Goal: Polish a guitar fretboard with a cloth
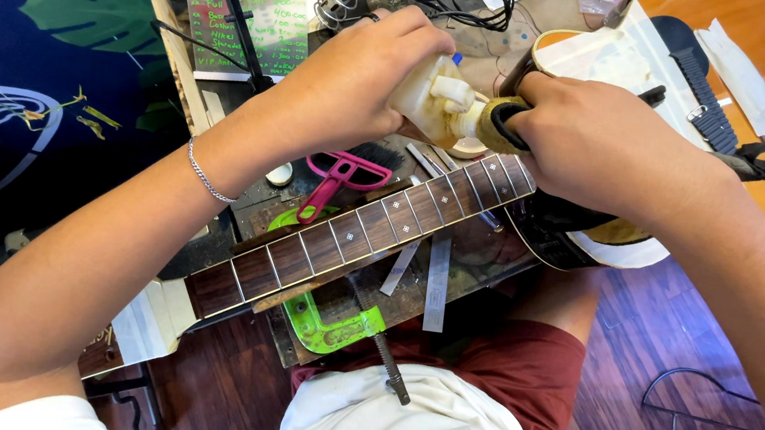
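Partly hidden bottle (424, 97) in left hand (359, 86)

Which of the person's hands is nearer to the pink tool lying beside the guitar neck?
Left. The left hand, holding a small plastic bottle, is just above the pink tool; the right hand is further off, across the guitar neck.

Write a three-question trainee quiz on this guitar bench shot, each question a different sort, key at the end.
1. True or false: the left hand holds a small pale plastic bottle tipped toward the cloth.
2. Which thing does the right hand grip? A) pink-handled tool B) dark cloth pad C) green clamp
3. Fill in: the guitar neck lies across the person's ____.

Key:
1. True.
2. B: the dark cloth pad is bunched in the right hand, meeting the bottle's nozzle; the pink-handled tool and green clamp lie untouched.
3. Lap, above the workbench edge.
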